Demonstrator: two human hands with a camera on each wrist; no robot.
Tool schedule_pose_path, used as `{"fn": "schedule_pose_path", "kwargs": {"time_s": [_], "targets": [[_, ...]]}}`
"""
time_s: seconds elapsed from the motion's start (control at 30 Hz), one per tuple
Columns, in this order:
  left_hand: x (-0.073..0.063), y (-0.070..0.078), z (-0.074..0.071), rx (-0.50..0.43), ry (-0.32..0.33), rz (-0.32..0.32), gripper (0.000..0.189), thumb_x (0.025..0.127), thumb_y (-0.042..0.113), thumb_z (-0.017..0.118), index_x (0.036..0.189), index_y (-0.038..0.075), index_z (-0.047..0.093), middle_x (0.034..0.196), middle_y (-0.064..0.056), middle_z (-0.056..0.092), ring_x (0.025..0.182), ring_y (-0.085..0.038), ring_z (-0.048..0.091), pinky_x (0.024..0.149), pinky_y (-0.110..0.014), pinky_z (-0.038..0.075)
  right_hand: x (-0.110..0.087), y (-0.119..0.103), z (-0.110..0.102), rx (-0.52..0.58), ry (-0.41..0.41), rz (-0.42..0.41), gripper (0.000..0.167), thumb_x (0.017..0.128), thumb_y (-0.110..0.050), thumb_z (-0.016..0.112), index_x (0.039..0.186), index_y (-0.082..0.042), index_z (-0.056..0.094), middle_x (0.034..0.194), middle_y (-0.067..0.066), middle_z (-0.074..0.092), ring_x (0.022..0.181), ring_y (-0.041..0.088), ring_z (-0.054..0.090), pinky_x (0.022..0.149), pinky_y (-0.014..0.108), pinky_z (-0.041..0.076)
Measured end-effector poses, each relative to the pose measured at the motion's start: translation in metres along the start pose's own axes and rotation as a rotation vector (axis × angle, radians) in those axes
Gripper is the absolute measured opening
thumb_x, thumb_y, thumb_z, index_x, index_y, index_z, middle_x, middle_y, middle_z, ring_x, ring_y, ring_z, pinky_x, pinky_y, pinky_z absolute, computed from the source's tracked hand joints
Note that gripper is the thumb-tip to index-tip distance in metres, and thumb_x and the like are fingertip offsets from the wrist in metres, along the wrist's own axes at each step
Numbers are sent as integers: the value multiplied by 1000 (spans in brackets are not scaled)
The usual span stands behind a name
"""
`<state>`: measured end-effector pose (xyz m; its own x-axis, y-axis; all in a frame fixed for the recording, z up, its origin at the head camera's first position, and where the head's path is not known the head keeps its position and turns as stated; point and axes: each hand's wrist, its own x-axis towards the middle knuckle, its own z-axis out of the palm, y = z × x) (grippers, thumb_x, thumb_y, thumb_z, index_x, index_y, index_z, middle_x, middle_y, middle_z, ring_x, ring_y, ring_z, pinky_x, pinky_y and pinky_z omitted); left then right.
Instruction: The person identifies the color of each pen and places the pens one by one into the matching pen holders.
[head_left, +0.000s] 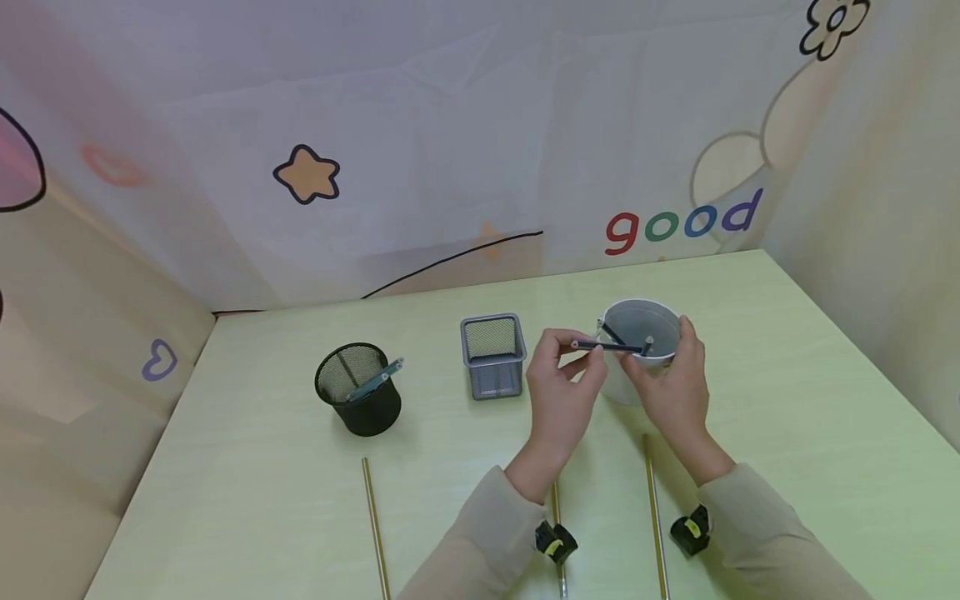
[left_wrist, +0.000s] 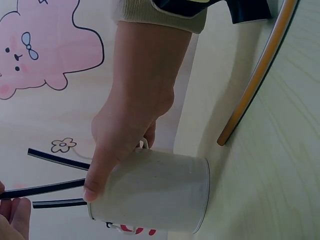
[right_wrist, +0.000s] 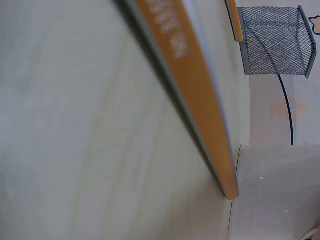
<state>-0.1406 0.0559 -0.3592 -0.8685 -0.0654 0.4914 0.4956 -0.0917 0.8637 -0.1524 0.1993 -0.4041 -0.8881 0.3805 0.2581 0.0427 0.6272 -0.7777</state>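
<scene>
My left hand [head_left: 566,387] pinches a dark pencil [head_left: 611,347] between thumb and fingers at the white cup's mouth. At the edge of the left wrist view, its fingertips [left_wrist: 20,217] show on that pencil. With thumb and fingers at the rim, my right hand [head_left: 675,396] grips the white cup [head_left: 621,385], which stands on the table. Two other dark pencils [left_wrist: 60,204] stick out of the cup. In the right wrist view the cup [right_wrist: 275,195] shows at the lower right, and that hand is nearly out of frame.
A black mesh cup [head_left: 367,415] holding teal pencils [head_left: 375,379] stands at the left. Between it and my hands is a grey square mesh holder [head_left: 495,379]. Three long gold sticks [head_left: 375,525] lie on the table [head_left: 262,467]. Printed cloth [head_left: 420,150] hangs behind.
</scene>
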Motion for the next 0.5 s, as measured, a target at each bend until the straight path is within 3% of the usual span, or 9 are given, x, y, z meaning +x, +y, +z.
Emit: {"fn": "schedule_pose_path", "kwargs": {"time_s": [0.27, 0.5], "targets": [[2, -3, 4, 48, -36, -17, 13, 82, -14, 58, 94, -12, 54, 94, -27, 56, 91, -38, 61, 76, -26, 57, -1, 0, -1, 5, 17, -16, 91, 83, -33, 72, 149, -1, 18, 143, 28, 32, 123, 43, 41, 95, 63, 38], [1, -10, 7, 92, -35, 19, 12, 85, -7, 62, 96, -6, 59, 95, -21, 57, 89, -30, 63, 75, -21, 56, -1, 0, -1, 10, 12, -16, 91, 83, -32, 71, 149, -2, 17, 143, 28, 32, 124, 42, 41, 95, 63, 38]]}}
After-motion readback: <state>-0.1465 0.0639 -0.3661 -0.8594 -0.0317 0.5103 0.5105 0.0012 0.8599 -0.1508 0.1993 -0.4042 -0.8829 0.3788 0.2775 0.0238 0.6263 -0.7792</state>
